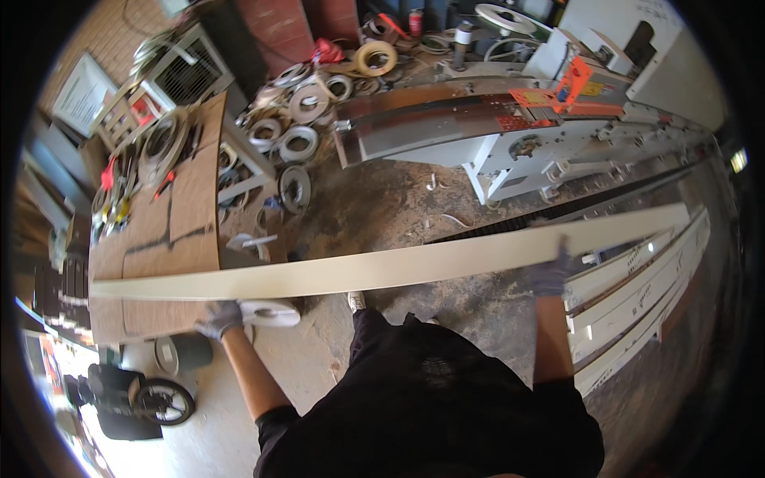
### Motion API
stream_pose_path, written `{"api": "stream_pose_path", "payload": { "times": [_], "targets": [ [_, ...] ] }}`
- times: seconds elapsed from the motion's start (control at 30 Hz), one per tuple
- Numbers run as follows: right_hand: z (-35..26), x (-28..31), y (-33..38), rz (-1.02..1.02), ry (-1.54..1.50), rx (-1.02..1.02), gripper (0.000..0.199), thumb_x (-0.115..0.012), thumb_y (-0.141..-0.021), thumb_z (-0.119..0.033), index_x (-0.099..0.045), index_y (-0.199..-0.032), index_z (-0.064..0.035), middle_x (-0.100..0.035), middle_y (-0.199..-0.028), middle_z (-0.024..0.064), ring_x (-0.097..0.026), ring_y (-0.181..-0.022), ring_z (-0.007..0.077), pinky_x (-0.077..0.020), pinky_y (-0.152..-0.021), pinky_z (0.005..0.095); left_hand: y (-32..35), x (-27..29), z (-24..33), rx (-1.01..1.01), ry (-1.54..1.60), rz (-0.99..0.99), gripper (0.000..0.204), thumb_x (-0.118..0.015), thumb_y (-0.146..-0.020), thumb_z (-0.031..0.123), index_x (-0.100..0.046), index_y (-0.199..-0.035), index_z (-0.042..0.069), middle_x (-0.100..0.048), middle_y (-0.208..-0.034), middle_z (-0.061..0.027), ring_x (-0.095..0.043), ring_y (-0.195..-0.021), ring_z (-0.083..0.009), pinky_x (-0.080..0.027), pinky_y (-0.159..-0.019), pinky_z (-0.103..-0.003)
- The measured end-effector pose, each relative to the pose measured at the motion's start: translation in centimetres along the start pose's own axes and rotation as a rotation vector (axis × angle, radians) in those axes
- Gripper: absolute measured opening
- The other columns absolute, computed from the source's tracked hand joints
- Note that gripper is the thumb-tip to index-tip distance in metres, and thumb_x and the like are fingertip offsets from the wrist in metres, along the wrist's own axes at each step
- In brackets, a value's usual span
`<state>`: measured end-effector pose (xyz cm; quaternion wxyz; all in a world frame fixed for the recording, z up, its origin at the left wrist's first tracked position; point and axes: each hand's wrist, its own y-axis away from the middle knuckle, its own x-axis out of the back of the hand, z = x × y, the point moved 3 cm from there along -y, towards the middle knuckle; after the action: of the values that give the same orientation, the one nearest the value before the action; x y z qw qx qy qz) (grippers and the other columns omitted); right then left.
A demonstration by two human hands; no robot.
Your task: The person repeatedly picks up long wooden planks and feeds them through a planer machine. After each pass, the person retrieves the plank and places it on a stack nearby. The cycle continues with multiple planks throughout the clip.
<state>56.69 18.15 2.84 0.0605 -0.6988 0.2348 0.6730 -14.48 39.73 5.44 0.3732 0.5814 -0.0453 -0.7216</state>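
Observation:
A long, narrow cream board [382, 267] stretches across in front of me. Its left end lies over a brown wooden table [171, 251], and its right part reaches above a stack of white boards [613, 319]. Both of my hands wear grey gloves. At the near edge of the long board is my left hand [219, 319], closed on that edge beside the table's corner; part of its fingers is hidden. My right hand [550, 275] grips the board farther along, a finger lying over its top face.
An edge-banding-like machine [510, 151] with orange parts stands ahead at the right. Rolls of strip material [299, 143] lie heaped on the floor beyond the table. A red-handled tool [165, 185] lies on the table. A motorbike wheel [163, 401] shows at the lower left.

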Motion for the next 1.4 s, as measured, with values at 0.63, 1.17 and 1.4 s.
{"api": "stream_pose_path", "payload": {
  "times": [0.63, 1.17, 1.4],
  "targets": [
    [50.8, -7.7, -22.0, 0.395, 0.442, -0.604, 0.054, -0.056, -0.091, -0.056, -0.047, -0.128, -0.017, -0.054, -0.127, 0.0126, -0.058, -0.108, 0.0322, -0.0518, -0.081, 0.0515, -15.7, -15.7, -5.7, -1.055, -1.901, -1.114, 0.069, -0.08, -0.072, 0.035, -0.055, -0.132, 0.012, -0.045, -0.142, -0.0209, -0.042, -0.131, -0.038, -0.035, -0.109, -0.047],
    [34.7, -11.3, -26.2, 0.454, 2.641, 0.338, 0.092, -0.048, -0.088, -0.063, -0.015, -0.153, -0.0077, -0.019, -0.156, 0.0226, -0.013, -0.147, 0.0371, -0.0101, -0.117, 0.054, -23.6, -18.6, -13.6, -1.228, -2.095, -1.71, 0.094, -0.088, -0.054, 0.031, -0.05, -0.139, 0.025, -0.063, -0.11, -0.0157, -0.062, -0.097, -0.0351, -0.05, -0.085, -0.046],
    [33.1, -11.3, -27.5, 0.466, 2.728, 0.317, 0.093, -0.047, -0.088, -0.065, -0.013, -0.153, -0.0075, -0.019, -0.155, 0.0267, -0.016, -0.145, 0.0401, -0.009, -0.117, 0.0523, -24.6, -18.8, -15.9, -0.9, -2.369, -1.575, 0.096, -0.085, -0.051, 0.054, -0.053, -0.137, 0.028, -0.057, -0.128, -0.0174, -0.052, -0.119, -0.0367, -0.039, -0.102, -0.048]
  ]
}}
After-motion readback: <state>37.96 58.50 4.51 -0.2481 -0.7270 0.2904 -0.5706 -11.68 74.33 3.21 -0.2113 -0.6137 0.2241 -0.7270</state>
